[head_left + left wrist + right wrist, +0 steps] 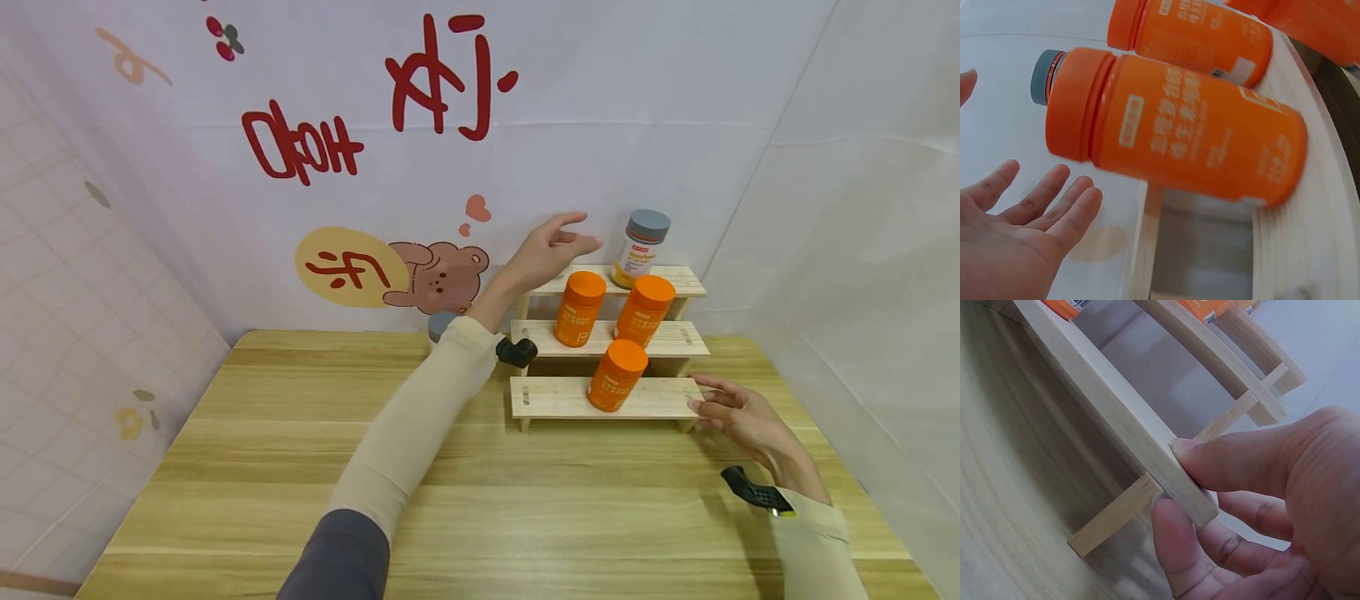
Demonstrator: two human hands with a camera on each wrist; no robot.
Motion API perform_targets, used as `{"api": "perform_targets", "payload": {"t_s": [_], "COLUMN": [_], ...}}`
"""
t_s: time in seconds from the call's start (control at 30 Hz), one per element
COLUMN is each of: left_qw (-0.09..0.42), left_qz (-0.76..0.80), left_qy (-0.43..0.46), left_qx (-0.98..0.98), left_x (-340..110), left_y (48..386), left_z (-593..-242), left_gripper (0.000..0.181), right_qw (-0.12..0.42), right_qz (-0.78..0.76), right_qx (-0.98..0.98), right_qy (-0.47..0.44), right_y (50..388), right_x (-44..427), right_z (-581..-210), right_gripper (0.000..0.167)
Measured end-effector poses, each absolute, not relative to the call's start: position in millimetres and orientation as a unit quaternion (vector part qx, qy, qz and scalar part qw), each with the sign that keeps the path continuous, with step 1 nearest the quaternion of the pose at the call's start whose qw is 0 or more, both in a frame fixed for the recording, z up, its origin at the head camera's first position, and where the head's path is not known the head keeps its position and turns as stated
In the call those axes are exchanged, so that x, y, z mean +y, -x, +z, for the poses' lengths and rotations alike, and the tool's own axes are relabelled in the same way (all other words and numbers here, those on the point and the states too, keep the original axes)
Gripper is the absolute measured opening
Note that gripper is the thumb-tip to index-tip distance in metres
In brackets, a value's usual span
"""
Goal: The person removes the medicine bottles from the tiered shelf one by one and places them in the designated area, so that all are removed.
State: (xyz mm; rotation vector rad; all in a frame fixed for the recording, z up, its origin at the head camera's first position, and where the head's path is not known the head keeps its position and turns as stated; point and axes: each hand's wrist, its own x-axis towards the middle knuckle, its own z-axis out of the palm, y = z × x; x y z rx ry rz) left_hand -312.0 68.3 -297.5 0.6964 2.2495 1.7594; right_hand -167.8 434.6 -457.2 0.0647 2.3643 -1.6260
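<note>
A three-tier wooden display rack (558,400) stands at the back right of the table. My right hand (750,421) pinches the right end of its lowest board (1119,422) between thumb and fingers. Above the top tier's left end is my left hand (551,252), fingers spread, holding nothing. A white bottle with a grey cap (639,248) stands on the top tier, to the right of that hand. Two orange bottles stand on the middle tier, a left one (580,308) and a right one (645,310). Another orange bottle (617,377) is on the lowest tier.
Partly hidden behind my left forearm is another grey-capped container (440,325) near the table's back edge. A white cloth wall (600,108) with red characters and a cartoon bear rises right behind the rack. The wooden table (300,467) extends left and forward.
</note>
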Motion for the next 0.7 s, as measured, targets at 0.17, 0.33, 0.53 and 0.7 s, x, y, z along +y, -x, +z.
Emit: {"api": "perform_targets", "payload": {"t_s": [0.17, 0.33, 0.53, 0.7], "left_qw": [0.116, 0.132, 0.142, 0.155], "left_qz": [0.601, 0.587, 0.562, 0.569], "left_qy": [-0.238, -0.244, -0.233, -0.220], "left_qx": [0.754, 0.761, 0.781, 0.777], "left_x": [84, 97, 108, 115], "left_y": [316, 320, 327, 333], "left_z": [-292, -287, -283, -281], "left_gripper": [0.070, 0.070, 0.071, 0.071], "right_qw": [0.138, 0.139, 0.133, 0.131], "right_qz": [-0.567, -0.567, -0.573, -0.567], "right_qx": [0.812, 0.812, 0.808, 0.813], "right_qy": [-0.026, -0.028, -0.023, -0.018], "right_y": [168, 169, 170, 170], "right_x": [436, 438, 437, 437], "right_z": [-458, -459, -460, -458], "right_gripper": [0.072, 0.072, 0.073, 0.074]}}
